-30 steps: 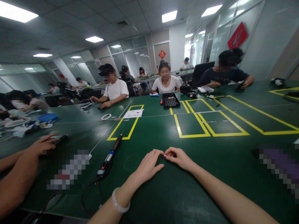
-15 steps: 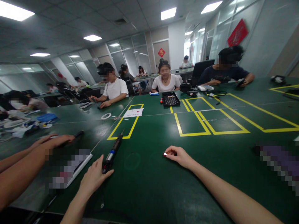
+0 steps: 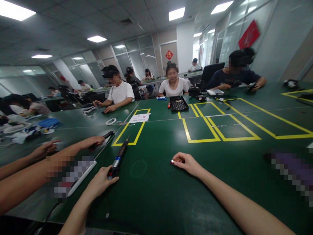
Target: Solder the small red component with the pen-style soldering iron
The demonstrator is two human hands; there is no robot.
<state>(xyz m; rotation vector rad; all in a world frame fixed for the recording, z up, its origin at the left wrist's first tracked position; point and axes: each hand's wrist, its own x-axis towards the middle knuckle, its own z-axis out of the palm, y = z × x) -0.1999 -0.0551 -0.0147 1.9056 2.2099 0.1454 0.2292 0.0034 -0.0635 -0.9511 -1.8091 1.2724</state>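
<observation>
My left hand (image 3: 104, 179) is curled around the rear end of an electric screwdriver (image 3: 118, 159). This tool is dark and silver with a blue band, and its thin bit points away from me over the green table. Farther right, my right hand (image 3: 185, 162) rests on the tabletop, thumb and fingers pinched on a tiny object (image 3: 172, 162) that shows a bright white and red spot. Most of that object is hidden by the fingers, so its kind cannot be made out.
Yellow tape outlines (image 3: 204, 141) mark the green table (image 3: 156, 199). At left, a co-worker's hand (image 3: 94, 142) holds a dark tool (image 3: 107, 134) above a white-edged device (image 3: 81, 179). A black tray (image 3: 179, 104) and a white tape roll (image 3: 111, 121) lie farther back. Several people sit around.
My left hand's fingers have closed in over the screwdriver's rear end. The co-worker's hand at left has moved right and away from me with its dark tool. My right hand stays put.
</observation>
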